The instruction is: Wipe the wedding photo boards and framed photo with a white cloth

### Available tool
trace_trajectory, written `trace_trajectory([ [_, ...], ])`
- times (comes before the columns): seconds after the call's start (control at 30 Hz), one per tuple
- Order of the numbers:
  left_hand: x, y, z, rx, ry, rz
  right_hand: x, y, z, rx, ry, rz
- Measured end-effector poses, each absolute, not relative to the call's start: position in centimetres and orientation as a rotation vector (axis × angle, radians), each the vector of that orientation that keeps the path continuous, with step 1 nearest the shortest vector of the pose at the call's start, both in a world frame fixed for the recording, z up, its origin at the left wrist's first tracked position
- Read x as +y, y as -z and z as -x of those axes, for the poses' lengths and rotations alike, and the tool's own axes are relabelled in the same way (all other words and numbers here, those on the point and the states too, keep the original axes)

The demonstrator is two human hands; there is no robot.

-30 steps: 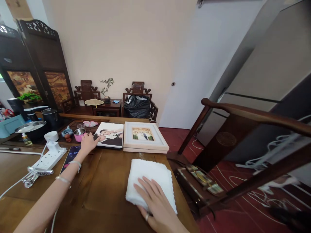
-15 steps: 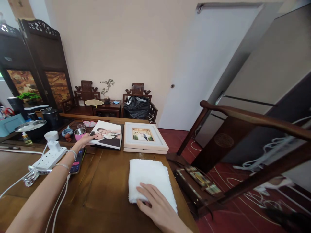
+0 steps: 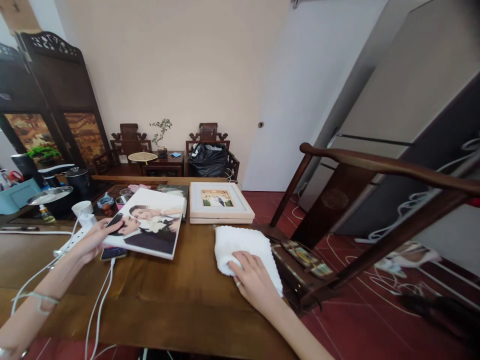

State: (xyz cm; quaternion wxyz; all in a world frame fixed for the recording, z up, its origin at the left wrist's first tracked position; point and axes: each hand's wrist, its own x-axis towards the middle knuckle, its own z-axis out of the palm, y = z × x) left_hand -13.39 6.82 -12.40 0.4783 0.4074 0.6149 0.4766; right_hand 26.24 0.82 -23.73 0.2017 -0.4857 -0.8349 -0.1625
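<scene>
My left hand (image 3: pixel 92 241) grips the left edge of a frameless photo print (image 3: pixel 150 227) and holds it tilted above the wooden table (image 3: pixel 168 295). A second print (image 3: pixel 176 190) lies flat where the first one was. My right hand (image 3: pixel 251 280) is closed on the near edge of a folded white cloth (image 3: pixel 243 245) lying on the table. A white-framed photo (image 3: pixel 217 201) lies flat just behind the cloth.
A phone (image 3: pixel 112 253) and a white power strip (image 3: pixel 75 237) with cables lie under and beside my left hand. Cups, a kettle and a tea tray stand at the far left. A dark wooden chair (image 3: pixel 356 200) stands to the right over red floor.
My left hand has lifted the print off the stack and drawn it toward me. My right hand went from flat on the cloth to grasping it, and the cloth shifted.
</scene>
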Motion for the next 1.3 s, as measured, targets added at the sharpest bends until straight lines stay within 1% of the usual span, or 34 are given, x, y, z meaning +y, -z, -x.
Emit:
trace_trajectory([
  [0.13, 3.1, 12.6, 12.5, 1.445, -1.061, -1.023, 1.2, 23.8, -28.0, -2.189, 0.397, 1.318],
  [0.27, 1.1, 14.3, 11.6, 1.363, -0.907, -1.054, 0.8, 23.6, -30.9, -1.792, 0.256, 1.326],
  [0.47, 0.4, 17.4, 9.4, 1.162, -0.740, -1.076, 0.0, 21.4, -33.6, -1.231, -0.146, 1.446],
  [0.53, 0.7, 18.0, 8.4, 1.109, -0.685, -1.080, -0.3, 20.6, -33.8, -1.129, -0.216, 1.459],
  [0.6, 1.3, 18.4, 7.7, 1.067, -0.645, -1.086, -0.6, 20.0, -33.8, -1.143, -0.172, 1.467],
  [0.77, 3.4, 19.4, 7.0, 1.008, -0.586, -1.146, -1.4, 19.7, -33.6, -1.417, 0.158, 1.382],
  [0.9, 5.5, 19.9, 7.1, 0.987, -0.563, -1.194, -1.8, 19.7, -32.6, -1.633, 0.286, 1.294],
  [1.07, 8.3, 20.1, 6.6, 1.262, -0.441, -1.381, -0.8, 19.6, -30.7, -2.002, 0.307, 1.114],
  [1.2, 10.0, 20.6, 6.1, 1.433, -0.476, -1.813, 1.0, 20.3, -28.2, -2.114, 0.460, 0.967],
  [1.3, 10.7, 21.0, 5.7, 1.474, -0.585, -1.959, 2.1, 21.5, -26.1, -2.195, 0.483, 1.020],
])
